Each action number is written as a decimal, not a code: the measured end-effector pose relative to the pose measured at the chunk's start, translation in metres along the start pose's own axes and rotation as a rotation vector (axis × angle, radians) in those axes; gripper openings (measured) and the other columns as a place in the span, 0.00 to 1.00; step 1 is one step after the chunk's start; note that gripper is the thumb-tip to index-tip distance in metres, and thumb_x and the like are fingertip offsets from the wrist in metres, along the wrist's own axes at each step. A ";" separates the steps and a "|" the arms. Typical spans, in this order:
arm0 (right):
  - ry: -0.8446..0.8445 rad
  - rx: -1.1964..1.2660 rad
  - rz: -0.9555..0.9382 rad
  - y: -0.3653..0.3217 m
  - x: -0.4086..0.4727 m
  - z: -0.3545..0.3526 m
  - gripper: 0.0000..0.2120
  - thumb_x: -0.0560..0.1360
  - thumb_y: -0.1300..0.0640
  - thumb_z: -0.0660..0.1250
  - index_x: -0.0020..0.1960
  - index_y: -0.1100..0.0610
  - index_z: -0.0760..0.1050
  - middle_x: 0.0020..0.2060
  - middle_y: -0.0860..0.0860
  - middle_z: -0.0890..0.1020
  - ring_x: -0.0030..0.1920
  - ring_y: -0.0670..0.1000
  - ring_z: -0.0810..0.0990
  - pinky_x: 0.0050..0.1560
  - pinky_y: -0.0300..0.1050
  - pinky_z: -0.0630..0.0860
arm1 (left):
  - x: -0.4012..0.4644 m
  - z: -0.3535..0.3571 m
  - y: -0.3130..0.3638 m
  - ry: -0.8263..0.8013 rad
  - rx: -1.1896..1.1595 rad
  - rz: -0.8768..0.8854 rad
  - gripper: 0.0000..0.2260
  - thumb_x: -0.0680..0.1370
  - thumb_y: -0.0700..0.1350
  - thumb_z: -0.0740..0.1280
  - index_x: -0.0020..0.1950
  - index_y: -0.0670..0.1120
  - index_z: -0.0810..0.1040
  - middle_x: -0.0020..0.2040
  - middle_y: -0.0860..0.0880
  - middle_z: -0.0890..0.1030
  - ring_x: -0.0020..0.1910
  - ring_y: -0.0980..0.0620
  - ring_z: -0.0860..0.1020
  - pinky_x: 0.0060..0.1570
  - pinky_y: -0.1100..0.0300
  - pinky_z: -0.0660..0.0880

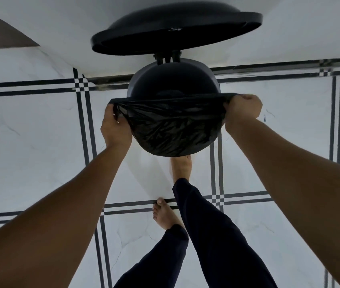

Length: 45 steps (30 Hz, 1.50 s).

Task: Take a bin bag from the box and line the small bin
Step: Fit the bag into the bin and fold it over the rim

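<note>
A small round black bin (pixel 171 80) stands on the tiled floor against the white wall, its lid (pixel 175 28) swung up and open. A black bin bag (pixel 173 129) is stretched over the near half of the rim and hangs down the front of the bin. My left hand (pixel 114 127) grips the bag's edge at the bin's left side. My right hand (pixel 241 110) grips the edge at the right side, pulling it taut across the opening. The bag box is not in view.
White floor tiles (pixel 40 132) with dark grid lines run all around. My right foot (pixel 182 167) reaches under the bin's front; my left foot (pixel 166 215) stands behind it. A brown surface (pixel 0 32) shows at top left.
</note>
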State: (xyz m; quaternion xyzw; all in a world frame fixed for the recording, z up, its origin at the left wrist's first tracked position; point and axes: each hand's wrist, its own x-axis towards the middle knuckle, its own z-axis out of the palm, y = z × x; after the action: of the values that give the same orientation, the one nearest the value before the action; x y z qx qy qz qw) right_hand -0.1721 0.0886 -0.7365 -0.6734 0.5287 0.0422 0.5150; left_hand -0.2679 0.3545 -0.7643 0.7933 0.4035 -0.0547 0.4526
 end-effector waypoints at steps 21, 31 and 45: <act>-0.420 -0.510 -0.486 -0.037 0.037 0.093 0.12 0.79 0.52 0.64 0.52 0.59 0.81 0.45 0.54 0.84 0.46 0.54 0.82 0.46 0.49 0.78 | 0.058 0.027 0.035 -0.166 -0.237 -0.048 0.12 0.80 0.52 0.59 0.49 0.51 0.82 0.46 0.55 0.82 0.49 0.55 0.79 0.54 0.59 0.74; 0.039 -0.710 -0.569 -0.035 0.028 0.059 0.10 0.79 0.51 0.63 0.58 0.51 0.76 0.60 0.52 0.77 0.62 0.55 0.75 0.54 0.48 0.72 | 0.058 -0.004 0.043 0.213 0.126 0.005 0.12 0.75 0.48 0.65 0.58 0.51 0.80 0.52 0.53 0.81 0.48 0.57 0.78 0.43 0.70 0.71; -0.223 -0.711 -0.470 -0.018 0.025 0.078 0.17 0.84 0.58 0.47 0.62 0.61 0.72 0.62 0.59 0.78 0.64 0.60 0.75 0.58 0.51 0.68 | 0.071 0.025 0.043 -0.176 -0.170 -0.290 0.17 0.79 0.56 0.58 0.50 0.47 0.81 0.49 0.50 0.83 0.54 0.47 0.81 0.58 0.52 0.76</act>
State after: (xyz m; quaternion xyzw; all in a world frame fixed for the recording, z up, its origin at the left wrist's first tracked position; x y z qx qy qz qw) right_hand -0.1095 0.1277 -0.7762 -0.9021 0.2550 0.1755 0.3006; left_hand -0.1836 0.3660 -0.7825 0.6778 0.4759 -0.1541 0.5389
